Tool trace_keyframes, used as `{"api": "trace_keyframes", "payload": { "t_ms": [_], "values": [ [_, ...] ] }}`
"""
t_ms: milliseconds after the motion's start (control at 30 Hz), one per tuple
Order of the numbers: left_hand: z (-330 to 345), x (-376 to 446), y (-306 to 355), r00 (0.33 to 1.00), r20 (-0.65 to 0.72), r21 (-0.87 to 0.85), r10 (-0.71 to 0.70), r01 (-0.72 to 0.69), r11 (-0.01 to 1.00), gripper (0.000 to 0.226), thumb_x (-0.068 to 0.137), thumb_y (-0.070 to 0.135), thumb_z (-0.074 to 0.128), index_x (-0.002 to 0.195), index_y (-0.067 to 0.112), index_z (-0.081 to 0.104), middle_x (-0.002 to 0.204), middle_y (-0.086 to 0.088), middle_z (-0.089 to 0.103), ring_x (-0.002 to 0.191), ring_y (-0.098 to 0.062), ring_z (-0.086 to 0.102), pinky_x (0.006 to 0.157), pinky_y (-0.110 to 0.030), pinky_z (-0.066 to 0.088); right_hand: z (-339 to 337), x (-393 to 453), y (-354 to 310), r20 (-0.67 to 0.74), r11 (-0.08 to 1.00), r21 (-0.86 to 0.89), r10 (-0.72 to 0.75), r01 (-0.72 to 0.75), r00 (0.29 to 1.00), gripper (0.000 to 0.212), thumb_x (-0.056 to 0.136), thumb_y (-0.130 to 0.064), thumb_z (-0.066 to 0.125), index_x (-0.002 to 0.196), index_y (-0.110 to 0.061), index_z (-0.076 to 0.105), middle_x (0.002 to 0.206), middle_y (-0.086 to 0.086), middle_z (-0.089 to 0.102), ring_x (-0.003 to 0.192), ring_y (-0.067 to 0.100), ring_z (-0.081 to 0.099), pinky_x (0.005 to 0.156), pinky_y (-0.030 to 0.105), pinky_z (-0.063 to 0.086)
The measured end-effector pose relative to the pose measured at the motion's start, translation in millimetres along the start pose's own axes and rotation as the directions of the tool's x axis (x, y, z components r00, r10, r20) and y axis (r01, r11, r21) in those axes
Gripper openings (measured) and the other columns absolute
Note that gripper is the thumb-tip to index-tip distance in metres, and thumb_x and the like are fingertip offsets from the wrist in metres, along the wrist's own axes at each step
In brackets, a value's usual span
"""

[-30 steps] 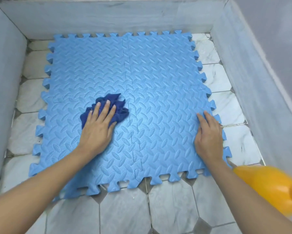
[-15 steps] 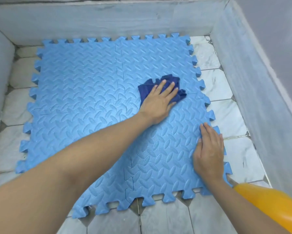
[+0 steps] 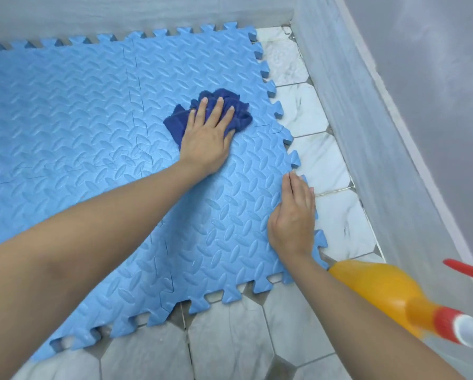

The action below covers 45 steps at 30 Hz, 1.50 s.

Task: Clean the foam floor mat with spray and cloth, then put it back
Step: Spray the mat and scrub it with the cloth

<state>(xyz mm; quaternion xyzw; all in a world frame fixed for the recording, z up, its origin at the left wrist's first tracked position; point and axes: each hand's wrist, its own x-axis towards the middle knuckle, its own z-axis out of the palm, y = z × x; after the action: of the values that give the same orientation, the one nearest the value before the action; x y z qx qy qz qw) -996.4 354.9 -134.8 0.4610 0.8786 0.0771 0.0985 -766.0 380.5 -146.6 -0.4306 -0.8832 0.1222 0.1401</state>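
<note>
A light blue foam floor mat of interlocking tiles lies flat on the tiled floor. My left hand presses flat on a dark blue cloth near the mat's right edge, fingers spread over it. At the mat's right border my right hand rests palm down, fingers together, holding nothing. An orange spray bottle with a red and white trigger head stands at the lower right, just beside my right forearm.
White marble-patterned floor tiles show along the mat's right and near sides. A grey wall runs close on the right, and another grey wall borders the mat's far edge.
My left hand has slid the cloth from the mat's middle left over to its right part. The right hand stays on the right border. The view has shifted rightward.
</note>
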Motion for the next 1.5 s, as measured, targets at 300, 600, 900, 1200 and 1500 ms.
{"api": "trace_keyframes", "payload": {
  "t_ms": [300,600,900,1200,1500],
  "values": [
    [-3,-138,-17,0.907,0.215,0.057,0.362,-0.382,0.922,0.068,0.095,0.054,0.002,0.153,0.021,0.015,0.161,0.003,0.007,0.149,-0.025,0.000,0.120,-0.041,0.010,-18,6,3,0.144,0.974,0.203,0.073,-0.102,0.987,0.054,0.086,0.000,0.037,0.138,0.002,0.050,0.147,0.017,0.046,0.141,0.034,0.036,0.119,0.019,-0.001],
    [29,-185,15,0.879,0.096,0.041,0.467,-0.472,0.881,0.057,0.093,0.025,0.044,0.147,0.013,0.033,0.154,-0.003,0.034,0.148,-0.017,-0.006,0.114,-0.045,0.031,-93,1,-4,0.253,0.960,0.223,0.108,-0.167,0.961,0.058,0.092,0.007,0.034,0.148,-0.005,0.035,0.160,0.011,0.026,0.150,0.025,0.014,0.118,0.029,0.014],
    [42,-254,83,0.615,0.094,-0.178,0.783,-0.763,0.621,0.053,0.091,0.005,0.032,0.142,0.013,0.044,0.151,-0.001,0.040,0.143,-0.023,0.023,0.113,-0.038,0.033,-123,-15,1,0.207,0.972,0.185,0.107,-0.146,0.973,0.050,0.099,-0.001,0.032,0.150,-0.006,0.032,0.162,0.009,0.021,0.151,0.024,0.010,0.119,0.033,0.015],
    [10,-301,149,0.501,0.268,-0.547,0.823,-0.624,0.558,0.070,0.095,0.043,0.049,0.152,0.015,0.020,0.160,-0.004,0.016,0.146,-0.020,-0.007,0.118,-0.026,-0.012,-142,-28,13,0.199,0.983,0.133,0.100,-0.128,0.975,0.048,0.100,-0.007,0.035,0.148,-0.004,0.033,0.160,0.010,0.025,0.151,0.023,0.014,0.119,0.033,0.017],
    [-20,-240,123,0.763,0.154,-0.368,0.628,-0.546,0.753,0.045,0.097,0.041,0.046,0.138,0.022,0.047,0.145,0.002,0.045,0.139,-0.020,0.033,0.117,-0.048,0.015,-135,-34,2,0.262,0.990,0.088,0.082,-0.109,0.962,0.049,0.097,-0.012,0.043,0.146,-0.008,0.039,0.156,0.015,0.031,0.147,0.030,0.023,0.119,0.034,0.016]
  ]
}}
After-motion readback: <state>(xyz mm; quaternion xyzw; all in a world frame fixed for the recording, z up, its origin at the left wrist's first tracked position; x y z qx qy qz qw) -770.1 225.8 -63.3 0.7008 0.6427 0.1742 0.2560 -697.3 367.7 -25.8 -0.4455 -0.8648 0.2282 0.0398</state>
